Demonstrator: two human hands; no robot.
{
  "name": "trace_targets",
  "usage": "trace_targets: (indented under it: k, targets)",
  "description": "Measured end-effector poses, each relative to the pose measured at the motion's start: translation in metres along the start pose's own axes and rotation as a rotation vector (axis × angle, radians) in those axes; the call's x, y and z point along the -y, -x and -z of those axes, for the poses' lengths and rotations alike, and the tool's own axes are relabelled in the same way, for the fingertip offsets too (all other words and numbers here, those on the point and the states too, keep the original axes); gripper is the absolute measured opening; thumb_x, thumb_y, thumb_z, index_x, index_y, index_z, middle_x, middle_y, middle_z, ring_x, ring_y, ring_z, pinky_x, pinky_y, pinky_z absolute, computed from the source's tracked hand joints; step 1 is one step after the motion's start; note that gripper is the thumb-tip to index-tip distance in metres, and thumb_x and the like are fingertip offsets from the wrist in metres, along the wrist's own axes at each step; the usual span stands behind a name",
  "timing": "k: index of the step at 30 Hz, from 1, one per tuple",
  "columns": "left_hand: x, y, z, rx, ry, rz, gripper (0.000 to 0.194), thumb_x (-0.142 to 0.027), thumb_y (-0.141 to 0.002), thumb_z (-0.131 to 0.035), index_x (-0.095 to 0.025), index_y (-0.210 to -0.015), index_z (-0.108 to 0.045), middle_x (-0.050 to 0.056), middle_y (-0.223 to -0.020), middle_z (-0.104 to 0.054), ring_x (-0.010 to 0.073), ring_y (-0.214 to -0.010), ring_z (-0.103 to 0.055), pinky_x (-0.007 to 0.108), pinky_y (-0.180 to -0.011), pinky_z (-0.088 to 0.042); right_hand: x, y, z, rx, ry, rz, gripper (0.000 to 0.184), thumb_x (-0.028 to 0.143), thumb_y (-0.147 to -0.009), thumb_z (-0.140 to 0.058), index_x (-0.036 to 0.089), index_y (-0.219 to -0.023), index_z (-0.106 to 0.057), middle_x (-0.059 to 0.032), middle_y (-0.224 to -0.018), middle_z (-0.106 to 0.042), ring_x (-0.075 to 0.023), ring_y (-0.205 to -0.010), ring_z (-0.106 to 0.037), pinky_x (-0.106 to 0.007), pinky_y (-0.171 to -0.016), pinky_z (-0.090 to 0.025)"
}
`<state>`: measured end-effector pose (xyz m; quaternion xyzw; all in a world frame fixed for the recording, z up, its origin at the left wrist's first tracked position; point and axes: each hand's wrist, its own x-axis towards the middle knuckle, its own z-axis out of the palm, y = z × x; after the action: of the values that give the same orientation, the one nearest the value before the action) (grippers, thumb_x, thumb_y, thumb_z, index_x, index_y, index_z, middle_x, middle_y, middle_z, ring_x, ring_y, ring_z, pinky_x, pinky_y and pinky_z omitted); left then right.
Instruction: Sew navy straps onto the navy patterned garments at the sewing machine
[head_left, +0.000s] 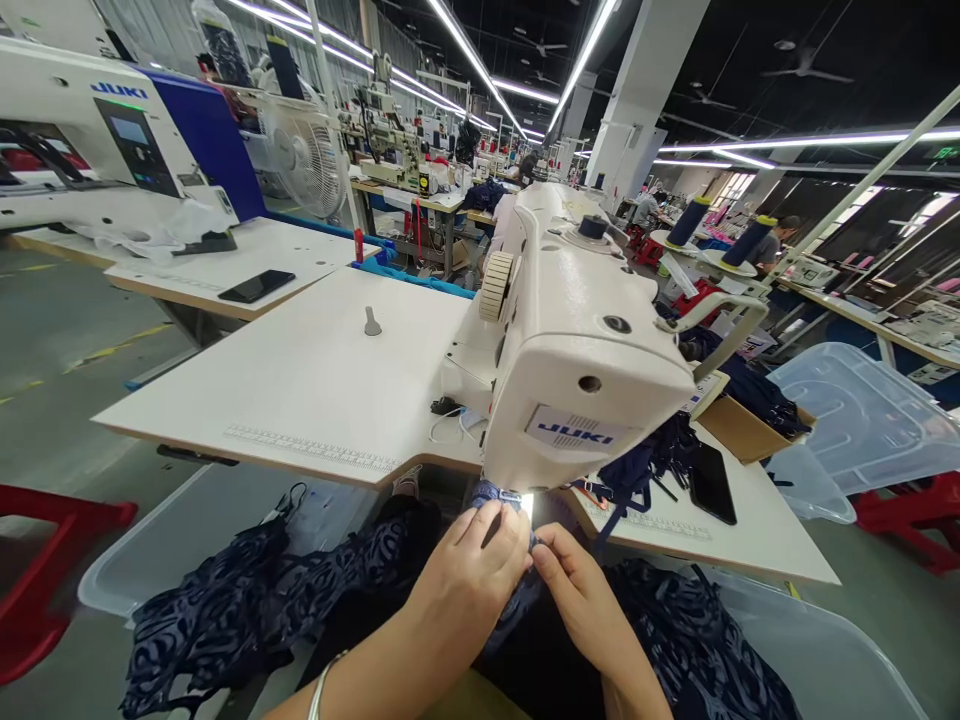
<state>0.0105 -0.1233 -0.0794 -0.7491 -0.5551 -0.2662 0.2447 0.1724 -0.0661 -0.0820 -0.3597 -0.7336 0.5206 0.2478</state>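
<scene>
A white JUKI sewing machine [577, 340] stands in front of me, its lamp shining near the needle area. Under its head, a navy garment [491, 492] with a small strap ring lies at the stitching spot. My left hand [480, 560] pinches the fabric right beside the lit area. Lower and to the right, my right hand [566, 575] has thumb and finger closed on an edge of the same navy garment. The needle itself is hidden behind the machine head and my left fingers. Part of the garment hangs down between my hands.
Patterned navy garments [225, 600] drape over a clear bin at left, with more navy garments [690, 630] at right. On the table's right side lie a black phone [711, 483] and navy straps [649, 465]. A cardboard box [750, 425] stands behind them.
</scene>
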Motion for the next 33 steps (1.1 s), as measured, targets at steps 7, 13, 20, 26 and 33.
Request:
trace_targets:
  k: [7,13,20,26,33]
  targets:
    - [0.005,0.000,0.005,0.051,0.140,0.026,0.035,-0.018,-0.094,-0.043,-0.018,-0.128,-0.053,0.009,-0.113,-0.063,0.0230,-0.105,-0.057,0.037,-0.090,-0.044,0.008,0.006,0.005,0.007,0.006,0.084,0.022,0.034,-0.098,-0.039,0.022,-0.097,-0.057,-0.0006,-0.090,-0.059,-0.0134,-0.083,-0.055,-0.024,-0.079,-0.044]
    - [0.016,0.000,0.049,0.394,0.784,0.197,0.031,-0.032,-0.097,-0.039,-0.019,-0.075,-0.057,0.001,-0.081,-0.064,0.0123,-0.074,-0.059,0.021,-0.066,-0.047,0.037,0.017,0.001,-0.032,0.402,0.415,0.013,0.022,-0.095,-0.044,0.023,-0.094,-0.057,-0.0024,-0.087,-0.062,-0.0140,-0.076,-0.057,-0.023,-0.068,-0.045]
    - [0.029,0.010,0.033,0.138,0.186,0.354,0.031,-0.033,-0.097,-0.039,-0.016,-0.086,-0.062,0.003,-0.074,-0.067,0.0181,-0.064,-0.063,0.028,-0.059,-0.044,0.031,-0.028,-0.023,-0.386,1.019,0.521,0.021,0.026,-0.094,-0.047,0.022,-0.083,-0.064,-0.0042,-0.068,-0.061,-0.0170,-0.062,-0.052,-0.026,-0.052,-0.033]
    - [0.029,0.020,0.015,-0.015,0.249,-0.003,0.036,-0.015,-0.098,-0.034,-0.021,-0.128,-0.054,0.002,-0.121,-0.065,0.0142,-0.117,-0.053,0.030,-0.103,-0.029,0.015,-0.019,-0.018,-0.382,0.775,0.334,0.023,0.030,-0.095,-0.044,0.025,-0.094,-0.067,-0.0033,-0.074,-0.058,-0.0163,-0.067,-0.054,-0.024,-0.058,-0.038]
    - [0.014,0.015,0.007,-0.029,0.228,0.126,0.030,-0.023,-0.098,-0.043,-0.025,-0.123,-0.058,0.001,-0.116,-0.068,0.0150,-0.111,-0.058,0.033,-0.095,-0.028,0.009,-0.026,-0.012,-0.382,0.194,0.058,0.012,0.033,-0.090,-0.050,0.021,-0.091,-0.053,0.0001,-0.080,-0.062,-0.0143,-0.074,-0.060,-0.025,-0.072,-0.046]
